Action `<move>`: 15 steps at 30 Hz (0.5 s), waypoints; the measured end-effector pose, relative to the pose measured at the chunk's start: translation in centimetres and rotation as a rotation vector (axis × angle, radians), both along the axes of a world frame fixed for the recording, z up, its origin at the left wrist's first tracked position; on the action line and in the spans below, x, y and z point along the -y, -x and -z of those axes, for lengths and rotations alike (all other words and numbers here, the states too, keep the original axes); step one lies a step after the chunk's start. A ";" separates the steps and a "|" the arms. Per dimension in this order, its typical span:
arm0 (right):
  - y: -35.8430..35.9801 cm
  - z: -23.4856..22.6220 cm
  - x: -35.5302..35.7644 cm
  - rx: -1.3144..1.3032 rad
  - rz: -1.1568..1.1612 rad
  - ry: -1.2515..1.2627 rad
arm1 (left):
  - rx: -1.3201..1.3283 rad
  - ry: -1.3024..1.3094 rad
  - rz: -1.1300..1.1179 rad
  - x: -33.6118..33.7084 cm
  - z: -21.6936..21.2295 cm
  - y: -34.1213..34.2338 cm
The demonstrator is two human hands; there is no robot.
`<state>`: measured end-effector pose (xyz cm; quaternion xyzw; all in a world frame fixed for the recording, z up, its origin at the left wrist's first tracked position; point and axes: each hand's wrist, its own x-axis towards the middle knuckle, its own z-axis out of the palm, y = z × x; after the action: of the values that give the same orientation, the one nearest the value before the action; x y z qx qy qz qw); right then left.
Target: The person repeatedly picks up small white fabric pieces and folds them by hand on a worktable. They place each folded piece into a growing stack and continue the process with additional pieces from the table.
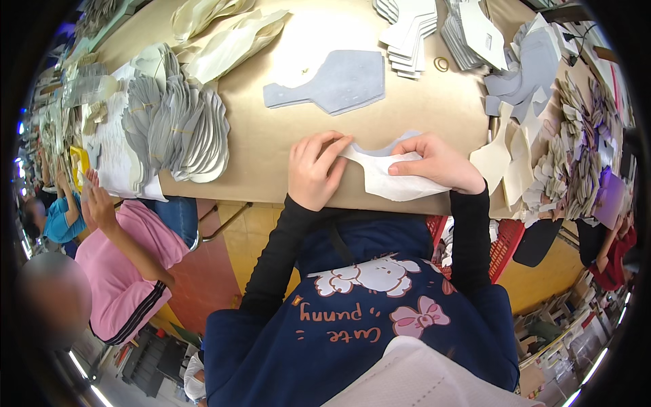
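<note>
A white cut piece of thin sheet material [400, 182] is held just above the table's near edge, with a grey layer showing along its far side. My left hand [315, 166] pinches its narrow end between thumb and fingertips. My right hand [437, 163] grips the wider part, thumb on top and fingers behind it. Beyond my hands lies a flat grey cut piece [346, 81], broad at the right with a narrow tail to the left; its edge suggests more than one layer.
On the left of the brown-covered table [258, 156] are bundled grey and white pieces [176, 129]; cream pieces [237, 47] lie behind. White stacks [410, 37] and grey pieces [522, 71] stand back right. A person in pink [132, 261] sits at left. A red crate [505, 247] is below the table.
</note>
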<state>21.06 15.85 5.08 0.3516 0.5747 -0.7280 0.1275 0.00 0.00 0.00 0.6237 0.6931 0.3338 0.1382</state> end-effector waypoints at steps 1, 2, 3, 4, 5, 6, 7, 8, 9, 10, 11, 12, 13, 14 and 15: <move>-0.1 0.2 0.2 0.003 0.011 -0.040 | -0.001 -0.019 -0.008 0.0 0.2 0.1; -0.3 0.4 0.4 -0.023 0.018 -0.092 | -0.001 -0.026 -0.021 0.1 0.4 0.2; -1.1 0.0 0.5 0.018 0.041 -0.047 | 0.004 -0.077 -0.014 0.0 0.3 -0.2; -1.7 -0.2 0.4 0.025 0.060 -0.010 | 0.004 -0.114 -0.012 0.0 0.5 0.1; -2.2 -0.2 0.3 0.045 0.074 0.016 | -0.001 -0.170 -0.005 -0.1 0.6 0.3; -2.9 -0.4 0.3 0.029 0.117 0.039 | -0.001 -0.154 -0.025 0.0 0.5 0.3; -3.6 -0.7 0.2 0.036 0.157 0.056 | 0.003 -0.154 -0.039 0.1 0.5 0.2; -4.2 -0.9 0.2 0.045 0.199 0.072 | 0.007 -0.156 -0.052 0.2 0.4 0.0; -4.6 -0.9 0.4 0.025 0.250 0.062 | 0.011 -0.166 -0.057 0.2 0.4 -0.1; -4.9 -1.0 0.5 0.008 0.304 0.055 | 0.015 -0.175 -0.061 0.3 0.3 -0.2; -5.1 -0.9 0.7 -0.010 0.359 0.049 | 0.021 -0.170 -0.069 0.3 0.2 -0.3; -5.3 -0.9 0.9 -0.013 0.396 0.038 | 0.061 -0.172 -0.088 0.4 0.2 -0.5; -5.3 -0.8 1.1 -0.018 0.433 0.026 | 0.103 -0.160 -0.111 0.5 0.1 -0.6; -5.4 -0.7 1.4 -0.021 0.471 0.015 | 0.148 -0.140 -0.138 0.6 0.1 -0.8; -5.3 -0.7 1.7 -0.043 0.508 0.003 | 0.140 -0.148 -0.141 0.7 0.2 -0.9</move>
<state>26.40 14.18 5.74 0.4688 0.4694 -0.7449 -0.0711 0.86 -0.73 -0.17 0.5570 0.6975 0.4357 0.1163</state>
